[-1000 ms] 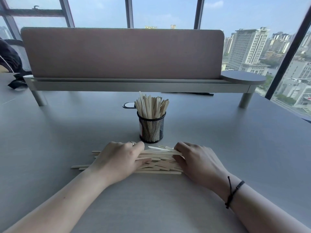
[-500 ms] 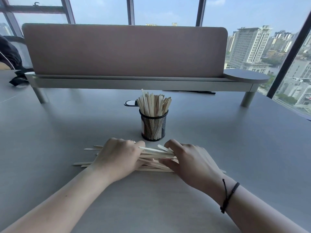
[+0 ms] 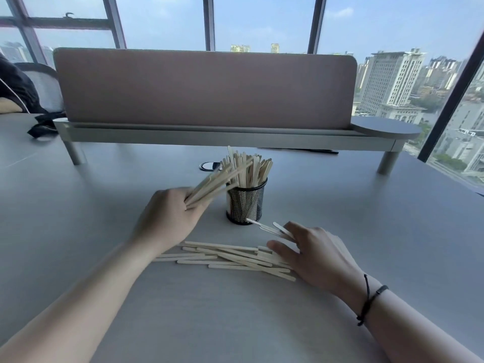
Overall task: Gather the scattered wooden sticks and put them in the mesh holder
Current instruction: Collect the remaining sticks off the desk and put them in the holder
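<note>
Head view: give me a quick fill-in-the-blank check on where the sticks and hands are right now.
1. The left hand holds a bundle of sticks pointed toward the ____.
2. The mesh holder already contains many sticks standing ____.
3. The loose sticks lie flat on the table, between the holder and the ____.
4. The right hand rests on the loose sticks, with a black cord around its ____.

Missing words: holder; upright; person; wrist

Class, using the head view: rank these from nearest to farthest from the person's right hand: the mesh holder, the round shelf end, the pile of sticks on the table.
From the right hand:
1. Pile of sticks, touching its fingers, to its left.
2. Mesh holder, beyond it, up-left.
3. Round shelf end, far back right.
</note>
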The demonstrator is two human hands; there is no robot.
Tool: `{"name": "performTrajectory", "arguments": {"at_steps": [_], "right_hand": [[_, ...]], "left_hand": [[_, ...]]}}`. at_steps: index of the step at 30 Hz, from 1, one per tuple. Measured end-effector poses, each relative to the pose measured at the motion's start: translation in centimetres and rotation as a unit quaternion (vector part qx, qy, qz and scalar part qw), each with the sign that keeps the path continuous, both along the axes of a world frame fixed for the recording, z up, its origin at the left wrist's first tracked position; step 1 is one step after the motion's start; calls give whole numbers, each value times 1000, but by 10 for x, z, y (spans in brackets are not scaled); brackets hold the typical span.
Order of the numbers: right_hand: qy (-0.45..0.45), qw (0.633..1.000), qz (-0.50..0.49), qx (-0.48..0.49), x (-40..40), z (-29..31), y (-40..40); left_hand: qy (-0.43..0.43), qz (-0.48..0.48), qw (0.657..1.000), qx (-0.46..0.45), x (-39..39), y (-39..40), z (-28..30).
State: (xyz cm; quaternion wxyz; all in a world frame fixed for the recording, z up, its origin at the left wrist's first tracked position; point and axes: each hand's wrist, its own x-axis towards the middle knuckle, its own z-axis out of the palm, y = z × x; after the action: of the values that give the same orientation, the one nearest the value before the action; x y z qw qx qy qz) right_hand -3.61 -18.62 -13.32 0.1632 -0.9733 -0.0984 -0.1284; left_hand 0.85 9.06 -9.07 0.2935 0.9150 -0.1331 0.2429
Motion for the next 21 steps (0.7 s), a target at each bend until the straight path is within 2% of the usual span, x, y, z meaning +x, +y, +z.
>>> {"name": "performTrajectory", "arguments": {"at_steps": [2,4,6,9,14,21], "right_hand": [[1,1000,10,-25,-2,1,8],[9,999,20,-44,-3,2,16],[10,997,37,-72,-5,1,24],[3,993,48,-106,-8,0,31],[15,995,33,-95,-9,2,28],[25,995,78,-62,-5,-4,29]], "left_hand": [[36,-49,987,-148,4,-5,11],[100,-108,928,-342,6,-15,18],[131,-130,880,-438,5,-29,20],[121,-150,867,-459,5,-49,11],[79,-166,888,-421,7,-57,-10],[45,-163,910,-379,-2,-55,-26]]}}
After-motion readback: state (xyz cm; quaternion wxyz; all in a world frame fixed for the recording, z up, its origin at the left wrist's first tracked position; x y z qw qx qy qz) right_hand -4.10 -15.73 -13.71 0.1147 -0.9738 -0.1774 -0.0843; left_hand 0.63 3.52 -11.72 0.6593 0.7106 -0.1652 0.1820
